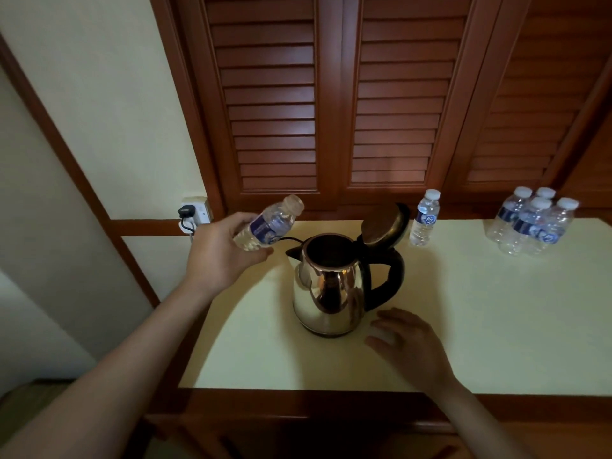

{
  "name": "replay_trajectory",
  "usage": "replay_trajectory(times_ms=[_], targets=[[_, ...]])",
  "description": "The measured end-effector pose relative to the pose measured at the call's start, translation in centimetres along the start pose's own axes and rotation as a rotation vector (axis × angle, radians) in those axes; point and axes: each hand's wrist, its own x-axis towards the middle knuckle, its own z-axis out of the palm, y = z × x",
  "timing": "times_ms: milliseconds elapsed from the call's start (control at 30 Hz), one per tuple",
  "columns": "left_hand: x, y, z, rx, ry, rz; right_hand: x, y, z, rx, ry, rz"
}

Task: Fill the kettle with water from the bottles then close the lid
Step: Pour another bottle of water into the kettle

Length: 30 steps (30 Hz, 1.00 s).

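- A wall socket (196, 212) sits on the cream wall at the far left, with a dark plug and a white plug in it. No writing on it can be read.
- The left hand (222, 251) reaches forward from a long, bare forearm, above the left edge of the table (463, 309). Its fingers and thumb are wrapped round the lower half of one uncapped bottle (270, 223).
- That bottle is tilted, with its open neck pointing up and to the right, just left of the kettle's spout and clear of it. Its blue label carries a white round logo, and the lettering is too small to read.
- A thin black cord (288, 239) shows between the bottle and the kettle.
- One kettle (326, 289), shiny metal with a black handle on its right, stands upright on the table near the middle. Its lid (381, 223) is hinged up and back, leaving the mouth open. No brand is visible on it.
- The right hand (410, 339) lies low on the table just right of the kettle's base, with its fingers loosely bent. A pale patch shows at the fingertips, and I cannot tell whether the hand is holding anything.
- One capped bottle (425, 218) stands alone behind the kettle's handle. It has the same blue label and round logo, also unreadable.
- Four more capped bottles (533, 221) stand bunched together at the far right of the table, which makes six bottles in all.
- Louvred wooden doors (331, 94) run behind the table.
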Motion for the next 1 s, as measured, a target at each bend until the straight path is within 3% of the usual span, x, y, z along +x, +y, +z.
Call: replay_trajectory(times_ms=[467, 1000], targets=[[1.1, -0.4, 0.4, 0.258, -0.096, 0.156, -0.7, 0.2, -0.1, -0.097, -0.035, -0.083], [1.8, 0.1, 0.3, 0.388, -0.128, 0.309, -0.9, 0.4, 0.0, -0.084, -0.071, -0.001]])
